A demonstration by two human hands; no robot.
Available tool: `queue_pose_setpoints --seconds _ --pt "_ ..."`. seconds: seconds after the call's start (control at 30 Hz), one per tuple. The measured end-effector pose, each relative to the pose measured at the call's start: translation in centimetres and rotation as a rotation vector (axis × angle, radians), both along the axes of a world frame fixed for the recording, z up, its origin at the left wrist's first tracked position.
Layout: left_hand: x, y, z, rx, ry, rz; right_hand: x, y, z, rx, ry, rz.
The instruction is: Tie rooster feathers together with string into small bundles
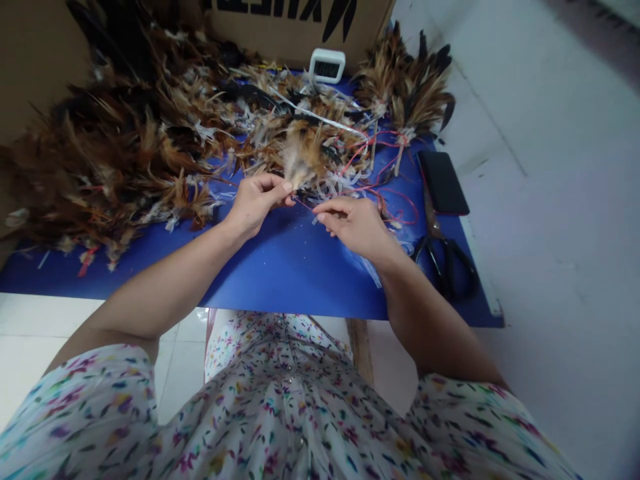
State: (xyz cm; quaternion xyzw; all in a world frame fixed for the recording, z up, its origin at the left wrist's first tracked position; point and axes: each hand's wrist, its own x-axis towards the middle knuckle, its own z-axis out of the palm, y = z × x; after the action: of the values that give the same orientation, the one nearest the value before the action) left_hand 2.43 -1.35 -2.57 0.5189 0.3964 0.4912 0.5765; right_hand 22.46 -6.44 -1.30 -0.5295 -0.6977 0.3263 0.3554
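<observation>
Between the thumb and fingers of my left hand [260, 201] the base of a small tan feather bunch [301, 160] is pinched, its tips pointing away from me. A thin reddish string [303, 202] runs from that base to my right hand [354, 223], whose thumb and forefinger are closed on its end. Both hands are just above the blue tabletop [280, 267]. Beyond them lie loose brown feathers [250, 147], clear plastic strips [340, 183] and tangled red string [400, 193].
A big heap of brown feather bunches [115, 160] covers the left side. At the back stand a small white digital clock [327, 65], a cardboard box [280, 33] and tied feather bunches [405, 87]. Black-handled scissors [443, 257] and a dark phone [443, 182] lie along the right edge.
</observation>
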Motion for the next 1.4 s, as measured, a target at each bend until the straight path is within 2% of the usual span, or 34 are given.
queue_pose_setpoints --seconds 0.13,0.3,0.43,0.57,0.83,0.93,1.07,1.17,1.33,1.4 --pt "-0.2 0.0 0.0 0.191 0.187 0.044 0.0 -0.3 0.2 0.301 -0.238 -0.071" --pt "-0.5 -0.2 0.5 0.374 0.417 0.065 -0.2 -0.6 -0.4 0.503 -0.390 -0.098" --pt "-0.4 -0.5 0.7 0.553 0.584 0.046 -0.6 -1.1 0.0 0.574 -0.506 -0.097" --pt "-0.2 -0.9 0.3 0.679 0.677 -0.047 -1.0 -1.4 0.8 0.587 -0.653 -0.072" --pt "0.2 -1.8 -0.2 0.744 0.762 -0.253 -0.7 -0.7 1.0 0.615 -0.620 0.036" --pt "0.0 -1.9 0.2 0.762 0.739 -0.343 -0.1 -0.2 1.0 0.584 -0.529 0.081" --pt "-0.1 -1.9 1.0 0.712 0.582 -0.448 0.9 0.6 1.1 0.453 -0.329 0.173" --pt "-0.2 -1.9 1.7 0.653 0.466 -0.484 1.4 1.2 1.3 0.282 -0.151 0.240" --pt "-0.2 -2.1 2.3 0.485 0.345 -0.494 1.5 1.6 1.1 -0.116 0.187 0.273" --pt "-0.2 -2.0 2.3 0.393 0.266 -0.459 1.3 1.7 0.7 -0.174 0.256 0.277"
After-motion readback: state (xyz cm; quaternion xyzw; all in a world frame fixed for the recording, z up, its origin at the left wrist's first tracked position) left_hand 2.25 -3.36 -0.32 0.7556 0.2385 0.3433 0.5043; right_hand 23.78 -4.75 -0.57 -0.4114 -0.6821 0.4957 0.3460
